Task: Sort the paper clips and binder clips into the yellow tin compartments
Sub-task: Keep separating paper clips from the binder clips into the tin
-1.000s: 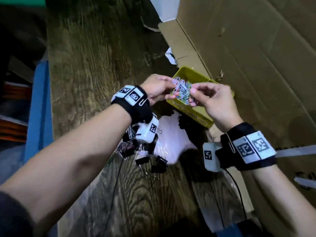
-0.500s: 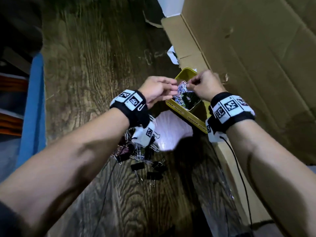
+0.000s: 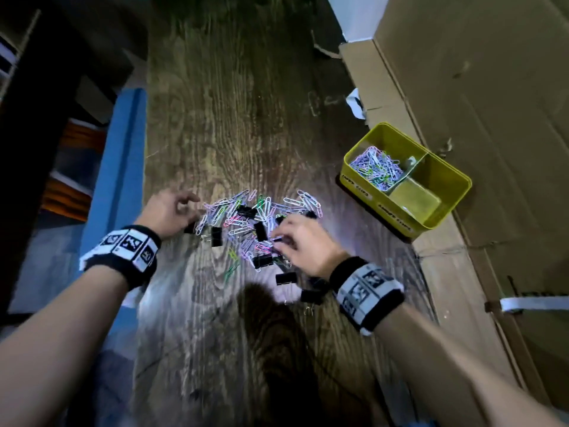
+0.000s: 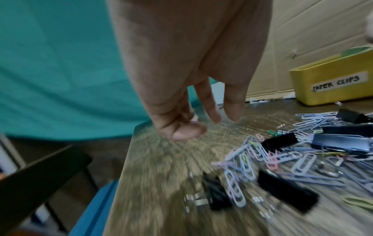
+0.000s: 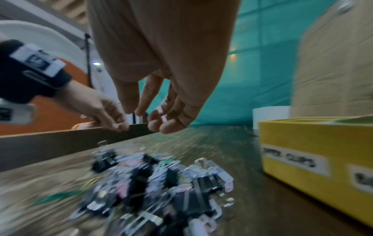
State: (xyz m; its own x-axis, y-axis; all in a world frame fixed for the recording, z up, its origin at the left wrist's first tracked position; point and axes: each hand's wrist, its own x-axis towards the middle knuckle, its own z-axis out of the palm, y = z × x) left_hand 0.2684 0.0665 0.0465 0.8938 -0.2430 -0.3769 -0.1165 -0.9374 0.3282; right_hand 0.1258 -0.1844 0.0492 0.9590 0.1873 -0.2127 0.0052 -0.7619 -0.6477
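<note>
The yellow tin (image 3: 379, 205) stands at the right of the wooden table, and its wall label (image 4: 336, 83) reads "paper clips". Coloured paper clips (image 3: 376, 167) fill its far-left compartment; the near-right compartment (image 3: 414, 200) looks bare. A mixed pile of paper clips and black binder clips (image 3: 246, 220) lies mid-table. My left hand (image 3: 187, 208) hovers at the pile's left edge, fingers loose, holding nothing (image 4: 197, 126). My right hand (image 3: 280, 238) hangs over the pile's right side with fingers drooping and nothing in them (image 5: 149, 118). Both wrist views are motion-blurred.
A large cardboard box (image 3: 477, 87) runs along the table's right side, just behind the tin. The table's left edge drops off beside a blue surface (image 3: 123, 180). Stray binder clips (image 3: 285, 278) lie near my right wrist. Bare wood stretches beyond the pile.
Both hands held a bunch of paper clips at the tin; that bunch now lies in the tin's compartment, and both hands have come back to the pile holding nothing.
</note>
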